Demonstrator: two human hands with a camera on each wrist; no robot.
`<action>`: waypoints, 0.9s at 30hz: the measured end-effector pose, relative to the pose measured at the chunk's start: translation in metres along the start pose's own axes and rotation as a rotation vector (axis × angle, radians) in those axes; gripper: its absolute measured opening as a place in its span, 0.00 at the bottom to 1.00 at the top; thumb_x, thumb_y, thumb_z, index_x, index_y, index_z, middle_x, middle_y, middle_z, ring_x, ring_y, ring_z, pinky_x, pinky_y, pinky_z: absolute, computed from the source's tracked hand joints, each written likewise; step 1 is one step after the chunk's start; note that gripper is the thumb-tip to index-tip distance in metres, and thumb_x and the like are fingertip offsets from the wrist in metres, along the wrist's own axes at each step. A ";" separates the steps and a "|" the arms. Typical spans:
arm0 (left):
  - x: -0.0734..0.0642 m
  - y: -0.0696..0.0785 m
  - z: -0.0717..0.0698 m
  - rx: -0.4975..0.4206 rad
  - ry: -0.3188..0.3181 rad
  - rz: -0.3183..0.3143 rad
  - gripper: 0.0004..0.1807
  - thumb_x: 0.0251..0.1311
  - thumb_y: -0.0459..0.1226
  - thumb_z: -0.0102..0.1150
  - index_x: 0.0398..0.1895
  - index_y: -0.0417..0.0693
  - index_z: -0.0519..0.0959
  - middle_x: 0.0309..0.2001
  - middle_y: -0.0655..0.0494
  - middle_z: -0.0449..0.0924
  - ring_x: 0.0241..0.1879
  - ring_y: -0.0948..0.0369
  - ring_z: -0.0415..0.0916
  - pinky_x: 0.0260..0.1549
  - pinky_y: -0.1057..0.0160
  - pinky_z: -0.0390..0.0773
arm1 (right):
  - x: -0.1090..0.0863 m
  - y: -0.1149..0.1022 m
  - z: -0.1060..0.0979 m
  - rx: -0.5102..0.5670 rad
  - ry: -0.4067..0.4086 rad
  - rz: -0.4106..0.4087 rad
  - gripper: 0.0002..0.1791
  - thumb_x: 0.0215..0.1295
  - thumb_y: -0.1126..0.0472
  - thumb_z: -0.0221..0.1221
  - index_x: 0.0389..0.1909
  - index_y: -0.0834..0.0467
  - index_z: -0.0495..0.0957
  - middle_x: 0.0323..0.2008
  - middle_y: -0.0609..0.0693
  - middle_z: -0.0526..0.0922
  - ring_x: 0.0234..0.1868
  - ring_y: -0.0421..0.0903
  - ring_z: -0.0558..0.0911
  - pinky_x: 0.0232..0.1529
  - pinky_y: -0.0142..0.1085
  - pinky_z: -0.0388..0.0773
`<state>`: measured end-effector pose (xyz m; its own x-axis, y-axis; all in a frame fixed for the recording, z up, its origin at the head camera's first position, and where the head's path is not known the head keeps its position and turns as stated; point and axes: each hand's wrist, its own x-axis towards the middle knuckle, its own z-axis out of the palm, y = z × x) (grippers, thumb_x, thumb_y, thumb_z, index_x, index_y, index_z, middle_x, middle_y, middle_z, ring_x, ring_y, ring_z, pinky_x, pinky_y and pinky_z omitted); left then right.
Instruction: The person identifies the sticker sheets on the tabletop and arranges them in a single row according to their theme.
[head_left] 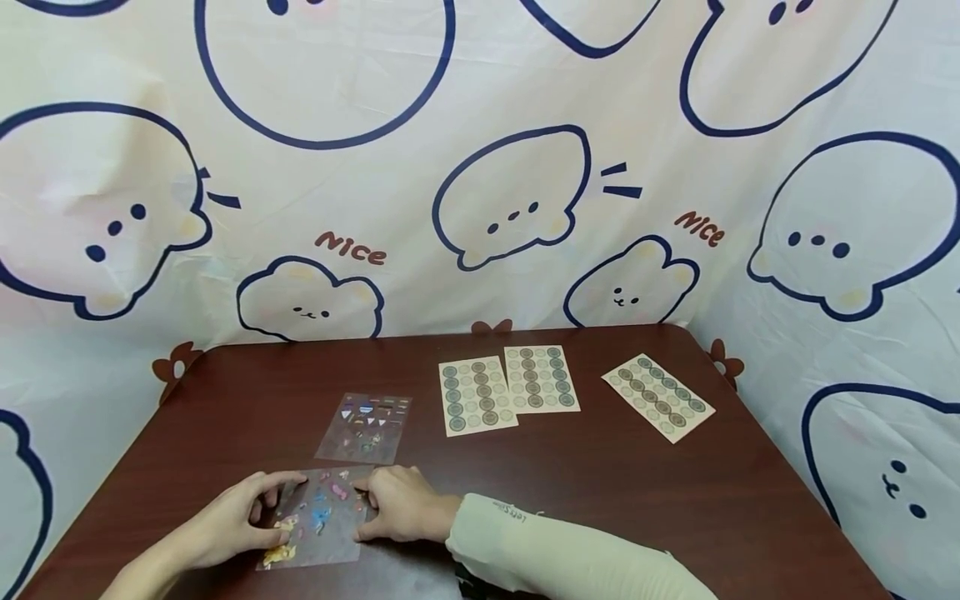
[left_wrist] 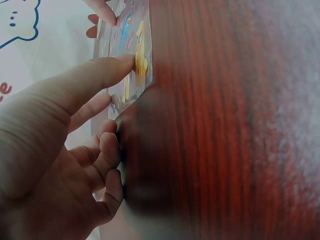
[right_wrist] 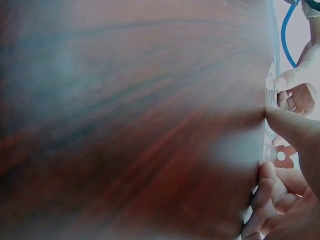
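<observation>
A clear plastic sticker sheet (head_left: pixel 341 517) with blue, pink and yellow-orange stickers lies flat at the near left of the table. At its left side is my left hand (head_left: pixel 234 518), thumb on the yellow-orange sticker and forefinger stretched to the upper left corner. In the left wrist view the thumb (left_wrist: pixel 120 67) rests on top of the sheet; the other fingers curl loosely onto the table. My right hand (head_left: pixel 408 504) touches the right edge, thumb and forefinger spread apart along it. Its remaining fingers (right_wrist: pixel 270 192) are bent against the table in the right wrist view.
Just beyond lies a second clear sticker sheet (head_left: pixel 365 429) with small dark shapes. Two cream sheets of round stickers, one (head_left: pixel 477 396) slightly under or beside another (head_left: pixel 542 379), lie farther back. A third cream sheet (head_left: pixel 660 398) sits at right. A patterned cloth (head_left: pixel 408 200) hangs behind the brown table (head_left: pixel 555 475).
</observation>
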<state>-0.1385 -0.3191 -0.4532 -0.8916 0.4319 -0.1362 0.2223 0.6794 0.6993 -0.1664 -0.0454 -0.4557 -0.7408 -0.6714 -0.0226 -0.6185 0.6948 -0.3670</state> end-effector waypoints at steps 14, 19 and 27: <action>0.002 0.002 0.000 0.015 0.011 0.004 0.35 0.56 0.41 0.73 0.67 0.43 0.71 0.36 0.52 0.61 0.24 0.70 0.57 0.22 0.64 0.61 | 0.001 0.003 -0.001 0.055 -0.023 0.014 0.36 0.52 0.45 0.75 0.64 0.47 0.80 0.21 0.33 0.70 0.25 0.28 0.69 0.35 0.28 0.62; 0.003 0.002 -0.001 0.025 0.022 0.001 0.35 0.56 0.40 0.73 0.66 0.44 0.71 0.36 0.52 0.61 0.24 0.70 0.56 0.22 0.64 0.61 | 0.002 0.004 -0.002 0.081 -0.018 0.019 0.36 0.53 0.45 0.75 0.64 0.47 0.79 0.21 0.33 0.70 0.25 0.29 0.69 0.37 0.28 0.63; 0.003 0.002 0.001 0.018 0.015 -0.002 0.36 0.55 0.40 0.73 0.67 0.43 0.70 0.36 0.52 0.61 0.24 0.70 0.56 0.22 0.64 0.61 | 0.002 0.005 0.001 0.098 -0.017 0.027 0.36 0.52 0.45 0.75 0.64 0.47 0.79 0.21 0.32 0.70 0.25 0.28 0.69 0.38 0.27 0.63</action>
<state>-0.1402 -0.3163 -0.4531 -0.8977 0.4218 -0.1275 0.2274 0.6913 0.6859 -0.1708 -0.0430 -0.4583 -0.7517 -0.6577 -0.0492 -0.5693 0.6846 -0.4552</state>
